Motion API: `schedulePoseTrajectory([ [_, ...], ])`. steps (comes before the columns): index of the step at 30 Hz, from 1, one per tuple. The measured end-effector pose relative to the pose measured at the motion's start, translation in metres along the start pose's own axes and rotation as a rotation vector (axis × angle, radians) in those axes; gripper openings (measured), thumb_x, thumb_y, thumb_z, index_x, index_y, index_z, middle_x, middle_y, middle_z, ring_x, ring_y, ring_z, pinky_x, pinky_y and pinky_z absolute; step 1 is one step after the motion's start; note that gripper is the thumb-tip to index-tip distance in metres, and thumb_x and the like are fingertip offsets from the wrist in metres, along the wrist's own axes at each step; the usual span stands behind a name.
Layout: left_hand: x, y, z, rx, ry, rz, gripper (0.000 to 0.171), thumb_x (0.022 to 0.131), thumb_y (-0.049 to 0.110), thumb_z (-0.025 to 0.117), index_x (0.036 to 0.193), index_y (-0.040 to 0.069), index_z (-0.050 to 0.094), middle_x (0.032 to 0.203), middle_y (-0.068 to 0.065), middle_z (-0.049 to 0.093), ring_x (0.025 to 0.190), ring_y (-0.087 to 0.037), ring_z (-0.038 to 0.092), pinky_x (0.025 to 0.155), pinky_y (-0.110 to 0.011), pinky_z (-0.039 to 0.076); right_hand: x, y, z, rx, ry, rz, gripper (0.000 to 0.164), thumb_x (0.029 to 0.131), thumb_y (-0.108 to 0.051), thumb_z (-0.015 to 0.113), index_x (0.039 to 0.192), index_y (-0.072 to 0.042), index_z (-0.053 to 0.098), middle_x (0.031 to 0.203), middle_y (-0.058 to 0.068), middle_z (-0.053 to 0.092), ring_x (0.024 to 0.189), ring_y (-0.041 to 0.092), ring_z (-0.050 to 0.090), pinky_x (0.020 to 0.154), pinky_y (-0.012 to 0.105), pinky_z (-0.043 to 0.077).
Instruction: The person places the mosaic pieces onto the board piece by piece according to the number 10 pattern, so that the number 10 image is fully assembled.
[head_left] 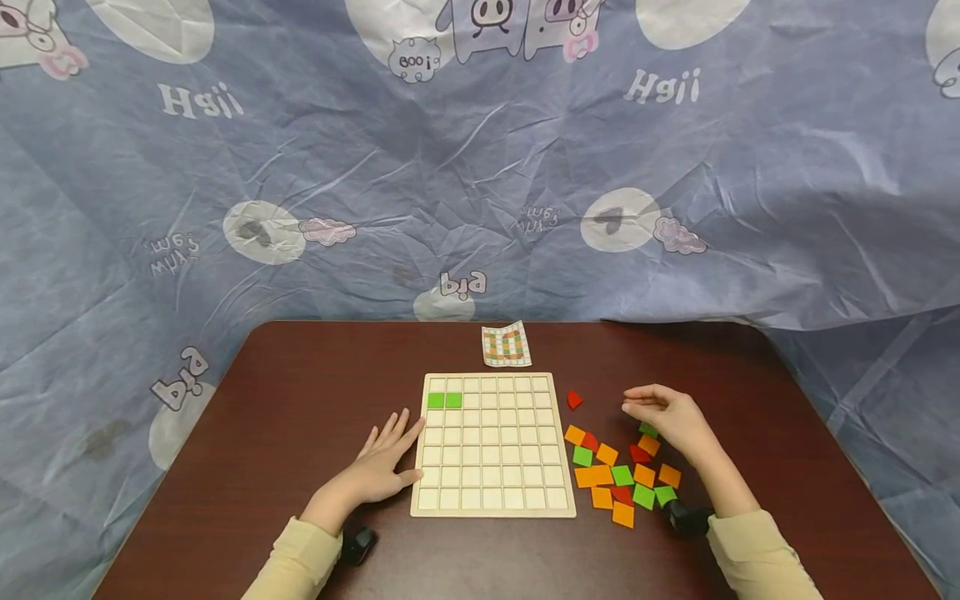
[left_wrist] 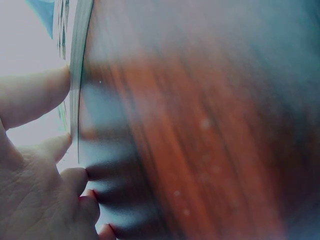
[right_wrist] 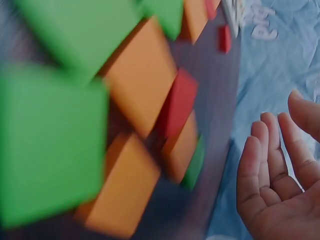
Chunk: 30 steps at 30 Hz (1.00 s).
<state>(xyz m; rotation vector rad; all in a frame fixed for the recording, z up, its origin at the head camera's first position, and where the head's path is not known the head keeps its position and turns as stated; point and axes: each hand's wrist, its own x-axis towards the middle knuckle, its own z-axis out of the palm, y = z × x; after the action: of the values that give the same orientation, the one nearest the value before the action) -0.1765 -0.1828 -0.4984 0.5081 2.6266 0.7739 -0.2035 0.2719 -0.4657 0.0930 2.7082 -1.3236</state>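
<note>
A pale wooden grid board (head_left: 491, 456) lies on the table, with two green square tiles (head_left: 445, 400) side by side in its second row at the left. My left hand (head_left: 378, 467) rests with fingers spread, its thumb and index finger against the board's left edge. In the left wrist view, the thumb (left_wrist: 35, 97) touches that edge. Over the table to the right hovers my right hand (head_left: 672, 421), fingers slightly bent. Nothing shows between its thumb and fingers (right_wrist: 274, 155) in the right wrist view. Below it spread loose orange, green and red tiles (head_left: 622, 475).
A small pattern card (head_left: 506, 345) with a coloured grid lies behind the board. One red piece (head_left: 574, 400) sits apart, right of the board. The dark brown table (head_left: 330, 375) ends at a blue-grey printed cloth (head_left: 390, 208) hanging behind it.
</note>
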Motion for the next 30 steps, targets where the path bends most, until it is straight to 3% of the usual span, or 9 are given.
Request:
schedulePoseTrajectory([
  [12,0.0,0.0,-0.001,-0.006,-0.002,0.006,0.075,0.097,0.028,0.062,0.158,0.01,0.021,0.165,-0.02,0.006,0.153,-0.04,-0.001,0.12,-0.063,-0.002,-0.007,0.032,-0.011,-0.051,0.014,0.102,0.05,0.09,-0.033,0.072,0.125,0.003,0.061,0.119,0.023,0.066,0.092,0.023,0.067,0.075,0.026,0.051],
  [19,-0.001,0.001,0.0,-0.014,-0.007,0.002,0.076,0.097,0.029,0.062,0.158,0.01,0.021,0.165,-0.02,0.005,0.153,-0.039,-0.001,0.12,-0.063,-0.003,-0.006,0.039,-0.011,-0.143,0.006,0.078,0.047,0.086,-0.026,0.076,0.12,0.004,0.063,0.116,0.026,0.063,0.098,0.032,0.061,0.075,0.028,0.05],
  [30,-0.001,0.001,0.0,-0.018,-0.006,-0.001,0.076,0.097,0.028,0.062,0.158,0.011,0.02,0.165,-0.019,0.004,0.153,-0.039,-0.002,0.12,-0.062,-0.003,-0.005,0.04,-0.01,-0.18,0.007,0.067,0.041,0.086,-0.022,0.077,0.113,0.005,0.064,0.104,0.019,0.063,0.09,0.027,0.058,0.073,0.029,0.048],
])
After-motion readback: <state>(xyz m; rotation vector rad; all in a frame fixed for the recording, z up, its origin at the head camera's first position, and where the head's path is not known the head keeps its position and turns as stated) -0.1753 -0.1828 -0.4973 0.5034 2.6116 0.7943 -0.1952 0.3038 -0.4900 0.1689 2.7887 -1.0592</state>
